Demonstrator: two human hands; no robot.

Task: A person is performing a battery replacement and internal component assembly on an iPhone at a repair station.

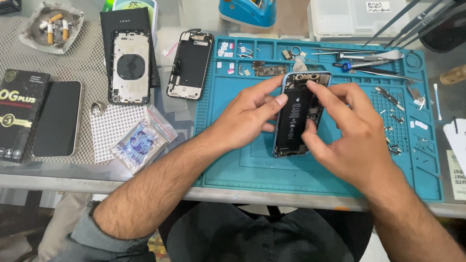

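An opened blue phone body (295, 116), with its black battery and circuit parts showing, lies on a teal repair mat (242, 165). My left hand (245, 116) grips the phone's left edge, with the thumb and fingers wrapped around the upper left side. My right hand (347, 131) is over the phone's right side, with its fingertips pressing on the inner parts near the top and its thumb on the lower right edge.
Left of the mat lie a phone back frame (130, 65), a black screen panel (190, 64), a dark phone (58, 119), a black box (18, 114) and a small plastic bag (141, 144). Tweezers and screwdrivers (369, 60), screws and small parts sit on the mat's right. An ashtray (52, 26) stands at the back left.
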